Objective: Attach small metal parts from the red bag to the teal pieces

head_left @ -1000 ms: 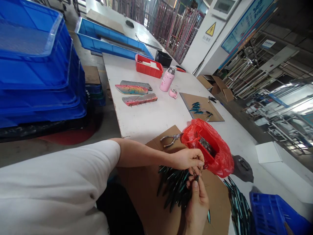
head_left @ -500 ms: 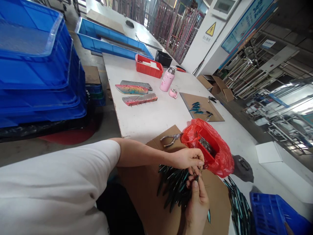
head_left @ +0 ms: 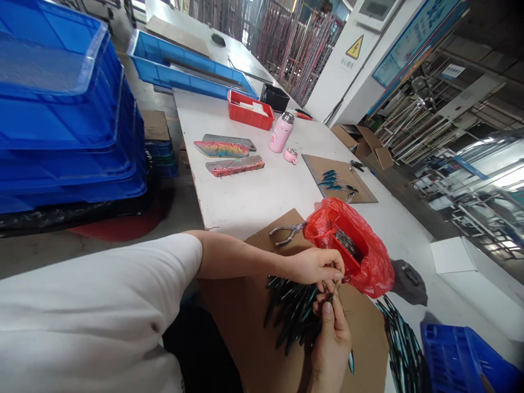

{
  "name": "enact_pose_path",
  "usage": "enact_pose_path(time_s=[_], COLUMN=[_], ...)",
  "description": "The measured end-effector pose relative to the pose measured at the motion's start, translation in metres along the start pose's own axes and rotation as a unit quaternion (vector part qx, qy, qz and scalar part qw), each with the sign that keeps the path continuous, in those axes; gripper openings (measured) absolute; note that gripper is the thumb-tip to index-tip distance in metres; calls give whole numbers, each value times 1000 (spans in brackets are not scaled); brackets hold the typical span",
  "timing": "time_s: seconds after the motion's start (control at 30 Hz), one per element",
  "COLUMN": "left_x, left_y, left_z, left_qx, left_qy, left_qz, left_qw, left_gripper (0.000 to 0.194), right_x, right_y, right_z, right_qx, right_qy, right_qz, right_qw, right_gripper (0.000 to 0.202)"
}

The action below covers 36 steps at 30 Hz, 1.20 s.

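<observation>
One sheet of cardboard (head_left: 368, 327), under both hands. Upon it, pile of dark slim pieces (head_left: 289, 314), at nine o'clock from right hand (head_left: 332, 338), seven from left hand (head_left: 317, 266). Both pinched closed: right on one dark piece (head_left: 331, 298), at left's five o'clock; left on fine part (head_left: 336, 284), detail indistinct. Probably best: right grip fixed, left movements small, join in sight.

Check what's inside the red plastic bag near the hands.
The red plastic bag holds a red container with a heap of thin metallic pieces in it. The heap covers the container's floor; what lies beneath the container can't be seen.
</observation>
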<state>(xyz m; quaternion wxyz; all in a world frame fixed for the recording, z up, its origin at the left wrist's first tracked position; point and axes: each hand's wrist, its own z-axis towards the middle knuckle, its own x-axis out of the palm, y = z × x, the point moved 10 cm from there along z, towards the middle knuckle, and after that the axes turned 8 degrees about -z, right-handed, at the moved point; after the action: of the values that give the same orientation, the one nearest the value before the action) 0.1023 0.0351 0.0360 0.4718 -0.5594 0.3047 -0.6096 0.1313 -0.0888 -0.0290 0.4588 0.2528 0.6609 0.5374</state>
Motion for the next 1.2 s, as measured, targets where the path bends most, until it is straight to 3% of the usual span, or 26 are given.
enact_pose_path(time_s=[0.43, 0.7, 0.9, 1.03, 1.2], left_x=[1, 4, 7, 0, -17], left_y=[-2, -11, -5, 7, 12], left_z=[-1, -3, -3, 0, 7], left_qx=[1, 29, 14, -13, -12], left_qy=[3, 8, 18, -8, -73], left_qz=[0, 90, 54, 49, 59], left_qw=[1000, 995, 998, 999, 996], left_gripper=[6, 6, 4, 8, 33], right_x=[0, -5, -3, -5, -16], right_y=[6, 0, -3, 4, 4], right_z=[-2, -3, -7, -8, -3], right_qx=[9, 28, 51, 26, 24], right_qy=[-7, -27, -35, -43, -85], right_qz=[2, -1, 25, -12, -123], right_qw=[1000, 999, 998, 999, 988], right_gripper=[46, 46, 49, 43, 47])
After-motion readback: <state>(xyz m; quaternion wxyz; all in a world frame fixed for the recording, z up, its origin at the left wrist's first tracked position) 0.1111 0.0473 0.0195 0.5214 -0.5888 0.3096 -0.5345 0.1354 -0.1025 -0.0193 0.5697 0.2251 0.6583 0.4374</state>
